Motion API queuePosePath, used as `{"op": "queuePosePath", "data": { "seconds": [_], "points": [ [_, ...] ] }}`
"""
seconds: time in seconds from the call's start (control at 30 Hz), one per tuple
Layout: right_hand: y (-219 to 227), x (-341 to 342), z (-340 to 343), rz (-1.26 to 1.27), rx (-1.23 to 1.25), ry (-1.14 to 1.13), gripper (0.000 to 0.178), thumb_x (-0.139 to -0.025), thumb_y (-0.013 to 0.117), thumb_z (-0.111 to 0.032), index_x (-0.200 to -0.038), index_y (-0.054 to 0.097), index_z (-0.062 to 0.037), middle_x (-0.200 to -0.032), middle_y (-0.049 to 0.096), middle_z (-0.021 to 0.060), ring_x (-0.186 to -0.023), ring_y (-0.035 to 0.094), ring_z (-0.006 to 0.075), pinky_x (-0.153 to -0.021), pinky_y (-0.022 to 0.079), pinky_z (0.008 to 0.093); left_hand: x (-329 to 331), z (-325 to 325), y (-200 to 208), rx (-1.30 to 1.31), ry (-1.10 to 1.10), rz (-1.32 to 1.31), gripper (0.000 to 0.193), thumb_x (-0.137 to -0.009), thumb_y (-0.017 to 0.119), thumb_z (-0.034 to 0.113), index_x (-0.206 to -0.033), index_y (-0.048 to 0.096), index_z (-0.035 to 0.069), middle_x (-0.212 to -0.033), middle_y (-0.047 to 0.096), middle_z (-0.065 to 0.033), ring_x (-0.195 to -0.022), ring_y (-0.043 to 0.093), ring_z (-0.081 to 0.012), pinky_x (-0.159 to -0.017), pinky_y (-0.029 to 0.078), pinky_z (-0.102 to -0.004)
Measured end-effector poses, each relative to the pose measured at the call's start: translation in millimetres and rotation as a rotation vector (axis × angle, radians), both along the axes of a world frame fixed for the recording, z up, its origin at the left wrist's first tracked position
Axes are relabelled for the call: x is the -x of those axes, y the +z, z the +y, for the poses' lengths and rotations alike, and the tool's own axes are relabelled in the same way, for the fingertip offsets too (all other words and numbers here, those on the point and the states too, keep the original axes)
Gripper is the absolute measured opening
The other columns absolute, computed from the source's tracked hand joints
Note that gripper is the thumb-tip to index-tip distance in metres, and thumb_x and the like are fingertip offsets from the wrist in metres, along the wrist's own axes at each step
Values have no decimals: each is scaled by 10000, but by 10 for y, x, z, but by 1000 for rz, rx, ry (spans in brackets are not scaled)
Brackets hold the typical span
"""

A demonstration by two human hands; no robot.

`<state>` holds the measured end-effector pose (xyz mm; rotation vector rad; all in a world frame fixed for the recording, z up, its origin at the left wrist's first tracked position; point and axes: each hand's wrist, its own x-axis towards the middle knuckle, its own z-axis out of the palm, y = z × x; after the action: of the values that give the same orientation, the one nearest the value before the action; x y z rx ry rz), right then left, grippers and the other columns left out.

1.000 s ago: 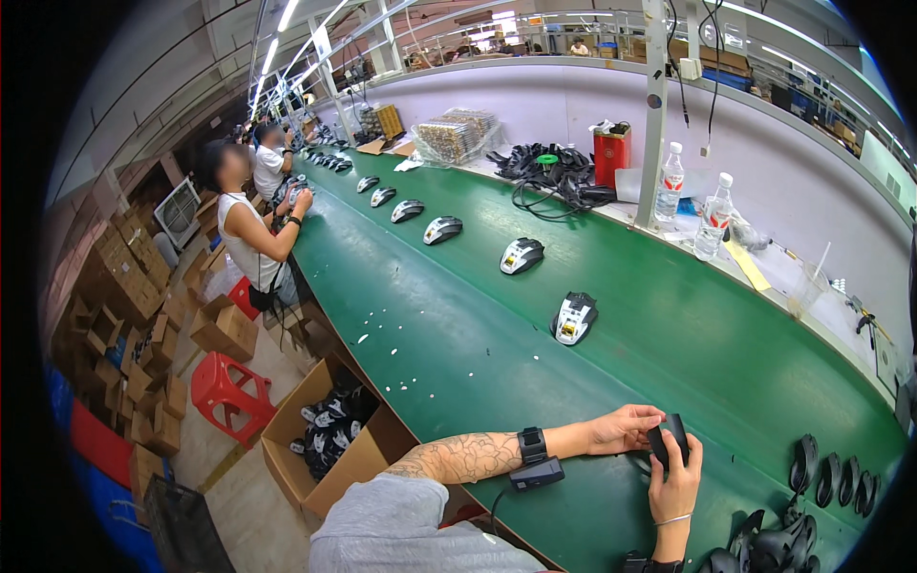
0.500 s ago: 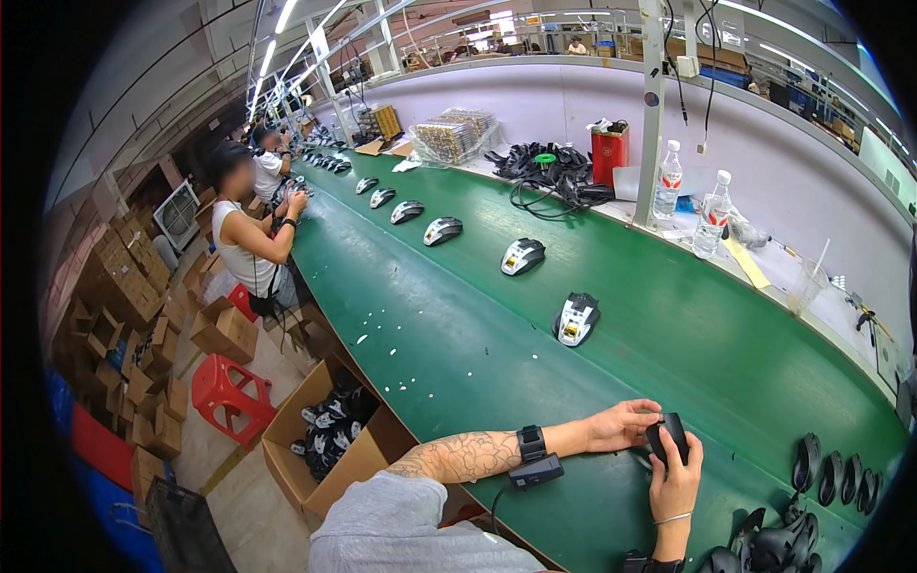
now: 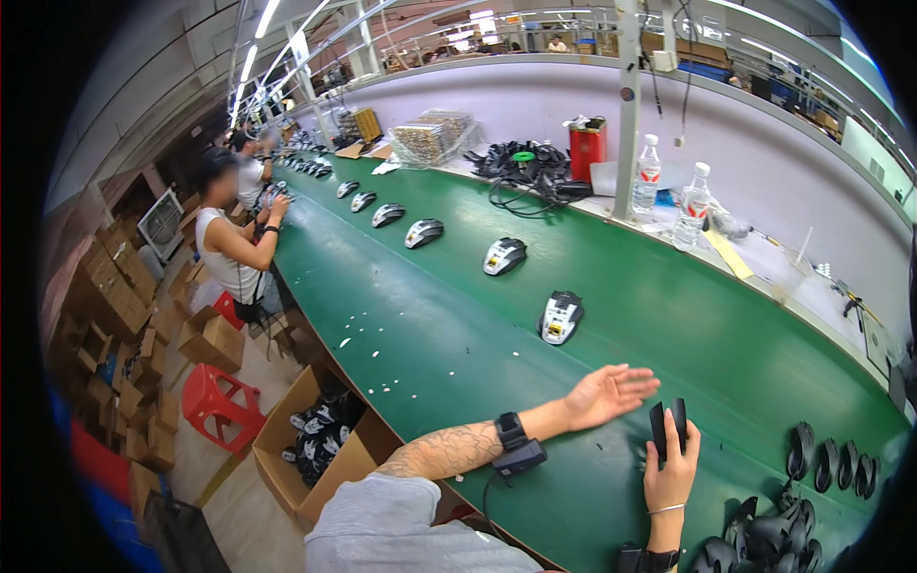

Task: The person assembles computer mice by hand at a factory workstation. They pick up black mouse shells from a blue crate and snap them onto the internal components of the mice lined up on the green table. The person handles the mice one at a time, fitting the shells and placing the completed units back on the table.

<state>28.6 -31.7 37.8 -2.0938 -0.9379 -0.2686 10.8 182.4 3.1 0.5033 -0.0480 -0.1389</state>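
My left hand (image 3: 611, 393) is held palm up over the green work surface, fingers stretched out and nothing in it. To its right, my right hand (image 3: 674, 482) grips a black plastic mouse cover (image 3: 658, 428), raised upright with two long prong-like sides. A white-and-black computer mouse (image 3: 560, 317) with a yellow patch lies just beyond my left hand. Behind it, several similar mice (image 3: 504, 256) run in a line toward the far left. Right of my right hand stands a short row of black curved covers (image 3: 800, 451), and a heap of black covers (image 3: 764, 537) lies nearer.
An open cardboard box (image 3: 279, 449) of mice stands below the bench's left edge, near a red stool (image 3: 222, 406). A co-worker (image 3: 239, 239) sits farther along. Two water bottles (image 3: 692, 210), a red tin (image 3: 586, 151) and black cables (image 3: 525, 164) line the back ledge.
My left hand has let go of the black mouse cover, moved left and opened palm up. The cover stays in my right hand, now turned more upright. The view has shifted slightly.
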Motion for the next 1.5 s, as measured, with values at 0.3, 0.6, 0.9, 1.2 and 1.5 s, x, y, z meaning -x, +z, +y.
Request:
{"op": "queuePosePath", "data": {
  "seconds": [0.3, 0.6, 0.9, 1.2, 1.5],
  "points": [
    [-11, -84, -44, -118, -34, -47, 670, -708, 704, 3, -1329, 491, -129, -1137, 520, 173, -1021, 518, 351, -882, 446, 406, -341, 918, 55, -2336, 818, 616, 951, -737, 713, 439, -1383, 257, -89, -1459, 237, -275, -1386, 156, -414, -1118, 185, -495],
    [-3, -104, -83, -94, -79, -40, 717, -699, 740, -57, -1335, 414, 7, -1130, 555, 163, -1047, 512, 344, -888, 444, 404, -329, 1177, 101, -1913, 822, 515, 841, -607, 835, 340, -1172, 423, -127, -1073, 577, -290, -1024, 576, -384, -934, 443, -442],
    [-40, -41, 1, 128, -277, -31, 598, -694, 799, -154, -1206, 538, 12, -1081, 573, 161, -938, 582, 291, -795, 488, 363, 154, 231, 253, -389, 480, 399, 343, -925, 529, 340, -1084, 571, 39, -1009, 632, -60, -885, 630, -176, -761, 531, -368],
    [-258, 78, 123, 522, -561, 45, 565, -734, 780, -86, -1242, 549, -3, -1124, 554, 99, -1057, 562, 181, -870, 511, 310, 305, -203, 153, -552, 526, 327, 340, -883, 643, 214, -1105, 429, 69, -1052, 567, -51, -960, 597, -154, -803, 525, -342],
    [-202, 203, 211, 269, -355, -6, 620, -660, 828, -157, -1205, 577, -2, -1178, 558, 146, -1081, 574, 256, -909, 488, 341, 383, -388, 96, -316, 335, 172, 367, -977, 440, 319, -1289, 328, 161, -1187, 480, -54, -1072, 512, -149, -913, 454, -354]
  ]
}}
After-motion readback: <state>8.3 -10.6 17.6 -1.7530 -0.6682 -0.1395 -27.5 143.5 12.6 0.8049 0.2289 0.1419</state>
